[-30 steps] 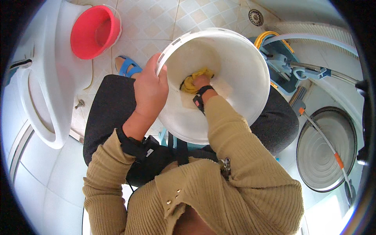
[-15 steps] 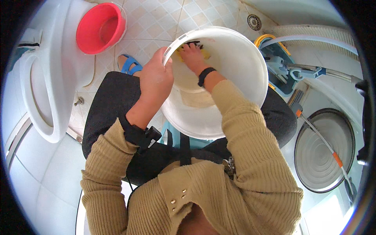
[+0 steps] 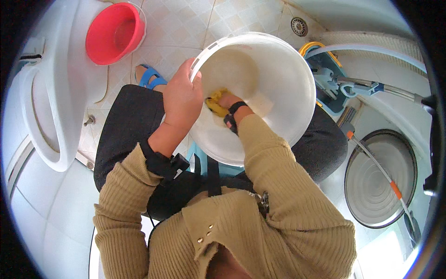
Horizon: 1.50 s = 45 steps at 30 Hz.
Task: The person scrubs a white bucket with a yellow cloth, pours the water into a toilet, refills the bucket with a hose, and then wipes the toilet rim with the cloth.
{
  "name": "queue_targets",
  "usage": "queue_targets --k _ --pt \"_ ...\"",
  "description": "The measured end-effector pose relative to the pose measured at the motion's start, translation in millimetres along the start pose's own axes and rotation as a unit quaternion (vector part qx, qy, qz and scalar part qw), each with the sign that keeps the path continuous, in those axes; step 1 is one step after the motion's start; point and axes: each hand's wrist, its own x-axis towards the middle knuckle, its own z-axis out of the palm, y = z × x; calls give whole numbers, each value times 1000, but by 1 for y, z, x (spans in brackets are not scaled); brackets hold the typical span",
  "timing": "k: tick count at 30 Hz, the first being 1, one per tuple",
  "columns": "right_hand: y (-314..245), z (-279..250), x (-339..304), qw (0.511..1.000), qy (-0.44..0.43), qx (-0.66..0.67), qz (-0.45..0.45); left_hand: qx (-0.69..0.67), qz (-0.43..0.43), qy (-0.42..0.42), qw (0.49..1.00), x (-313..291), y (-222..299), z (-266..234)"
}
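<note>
A large white bucket [image 3: 288, 79] stands tilted between my knees, its mouth turned up toward me. My left hand [image 3: 182, 97] is closed over the left side of its rim, thumb inside. Down inside, my right hand [image 3: 226, 99] presses a yellow cloth [image 3: 215, 106] with dark patches against the left inner wall; the fingertips are partly hidden by the cloth. Cloudy, beige-looking water [image 3: 234, 69] lies at the bottom of the bucket.
A red bucket [image 3: 111, 35] sits at the far left beside the white toilet [image 3: 55, 116]. On the right are a blue mop bucket [image 3: 332, 83], a mop pole [image 3: 376, 160] and a round lid [image 3: 381, 181]. A floor drain [image 3: 299, 27] lies at the back.
My right hand has moved with the yellow cloth from the far part of the bucket's inside to the near left wall. My left hand stays on the rim.
</note>
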Motion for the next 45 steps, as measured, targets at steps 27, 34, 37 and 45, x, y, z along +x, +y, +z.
queue_targets --k 27,34,37,45 --pt "-37 -99 -66 976 0 179 -122 24 39 4 999 -2 -2 20" --pt "5 -144 -32 892 172 -414 -55 52 19 -20 998 -3 1 19" --pt "49 -107 -20 934 175 -311 22 47 24 -7 999 -5 3 20" --pt "31 5 -12 998 -37 -53 10 21 5 -36 999 -1 8 22"
